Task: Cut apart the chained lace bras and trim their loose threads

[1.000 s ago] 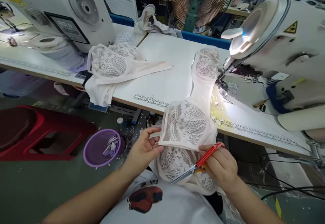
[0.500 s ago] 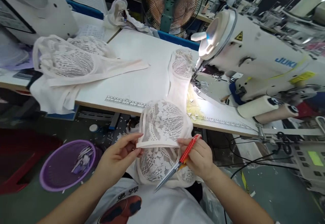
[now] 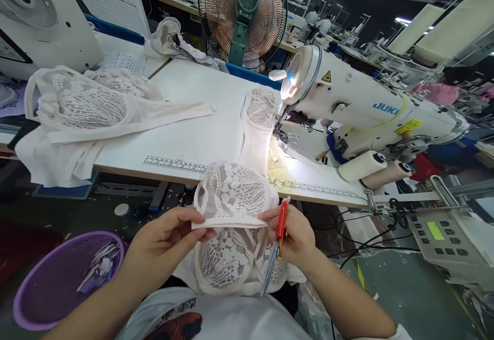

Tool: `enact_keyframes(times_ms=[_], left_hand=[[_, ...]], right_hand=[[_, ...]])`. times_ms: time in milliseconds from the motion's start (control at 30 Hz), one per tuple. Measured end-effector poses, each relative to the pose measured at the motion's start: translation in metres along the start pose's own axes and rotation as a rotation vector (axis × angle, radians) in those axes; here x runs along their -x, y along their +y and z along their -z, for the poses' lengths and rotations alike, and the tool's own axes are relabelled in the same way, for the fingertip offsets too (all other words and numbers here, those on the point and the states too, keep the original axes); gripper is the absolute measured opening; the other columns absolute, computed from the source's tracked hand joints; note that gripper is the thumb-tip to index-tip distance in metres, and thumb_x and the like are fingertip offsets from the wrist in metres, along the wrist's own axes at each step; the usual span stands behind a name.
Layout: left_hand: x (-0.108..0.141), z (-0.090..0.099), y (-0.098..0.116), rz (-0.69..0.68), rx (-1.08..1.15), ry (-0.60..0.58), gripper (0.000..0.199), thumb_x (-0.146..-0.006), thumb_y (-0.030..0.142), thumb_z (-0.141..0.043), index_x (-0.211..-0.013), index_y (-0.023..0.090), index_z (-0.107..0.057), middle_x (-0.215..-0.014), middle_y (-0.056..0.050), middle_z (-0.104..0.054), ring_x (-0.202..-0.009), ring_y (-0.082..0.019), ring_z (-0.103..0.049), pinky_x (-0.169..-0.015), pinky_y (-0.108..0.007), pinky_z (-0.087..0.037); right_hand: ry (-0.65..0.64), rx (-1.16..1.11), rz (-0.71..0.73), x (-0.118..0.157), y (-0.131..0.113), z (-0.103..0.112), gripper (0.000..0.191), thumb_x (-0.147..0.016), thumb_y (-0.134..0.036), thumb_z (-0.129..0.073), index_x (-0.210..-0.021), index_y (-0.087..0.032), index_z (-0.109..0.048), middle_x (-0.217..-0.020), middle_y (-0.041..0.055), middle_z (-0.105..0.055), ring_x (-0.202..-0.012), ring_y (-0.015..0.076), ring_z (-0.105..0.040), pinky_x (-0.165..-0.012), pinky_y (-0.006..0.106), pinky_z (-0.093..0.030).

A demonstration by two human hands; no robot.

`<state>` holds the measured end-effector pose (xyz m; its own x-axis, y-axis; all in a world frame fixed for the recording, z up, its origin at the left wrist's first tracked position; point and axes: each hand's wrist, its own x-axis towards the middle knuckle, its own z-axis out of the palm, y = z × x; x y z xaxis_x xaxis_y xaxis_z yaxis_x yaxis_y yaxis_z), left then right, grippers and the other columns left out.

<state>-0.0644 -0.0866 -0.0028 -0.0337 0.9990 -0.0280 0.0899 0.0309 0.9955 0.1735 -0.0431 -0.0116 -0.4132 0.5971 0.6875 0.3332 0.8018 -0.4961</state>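
Observation:
A white lace bra (image 3: 241,191) hangs over the front edge of the table, its upper part lying beside the sewing machine's needle area. My left hand (image 3: 165,239) pinches the left end of its pale band between thumb and fingers. Farther right along the same band, my right hand (image 3: 295,234) grips the fabric and also holds scissors (image 3: 280,234) with red handles, their blades pointing down toward my lap. Below the band, more lace cups (image 3: 224,260) rest against my lap.
A white JUKI sewing machine (image 3: 347,93) with thread cones (image 3: 363,166) stands at the right. More lace bras (image 3: 88,106) lie on the table's left. A green fan (image 3: 243,21) is behind; a purple basket (image 3: 29,291) with scraps sits lower left.
The view has shifted, with the table and machine now farther left. The scissors' blades point more steeply down. Both hands still hold the band, which is drawn out level between them.

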Motion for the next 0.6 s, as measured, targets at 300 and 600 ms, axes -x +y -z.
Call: enact_keyframes(times_ms=[300, 600], left_hand=[[-0.001, 0.016, 0.002, -0.482, -0.441, 0.043, 0.004, -0.072, 0.021, -0.062, -0.074, 0.024, -0.064, -0.075, -0.002, -0.073, -0.07, -0.018, -0.068, -0.064, -0.024, -0.055], [0.016, 0.009, 0.003, -0.241, -0.01, -0.013, 0.01, -0.073, 0.016, -0.063, -0.077, 0.019, -0.054, -0.073, -0.001, -0.062, -0.064, -0.014, -0.063, -0.058, -0.024, -0.054]], right_hand=[[0.0, 0.027, 0.011, 0.001, -0.009, 0.003, 0.02, -0.073, 0.0, -0.049, -0.071, -0.02, -0.05, -0.073, 0.004, -0.07, -0.07, 0.0169, -0.067, -0.07, 0.034, -0.052], [-0.083, 0.102, 0.162, 0.023, -0.006, 0.004, 0.019, -0.077, -0.002, -0.051, -0.086, -0.018, -0.056, -0.088, 0.0105, -0.07, -0.077, 0.0224, -0.068, -0.07, 0.038, -0.054]])
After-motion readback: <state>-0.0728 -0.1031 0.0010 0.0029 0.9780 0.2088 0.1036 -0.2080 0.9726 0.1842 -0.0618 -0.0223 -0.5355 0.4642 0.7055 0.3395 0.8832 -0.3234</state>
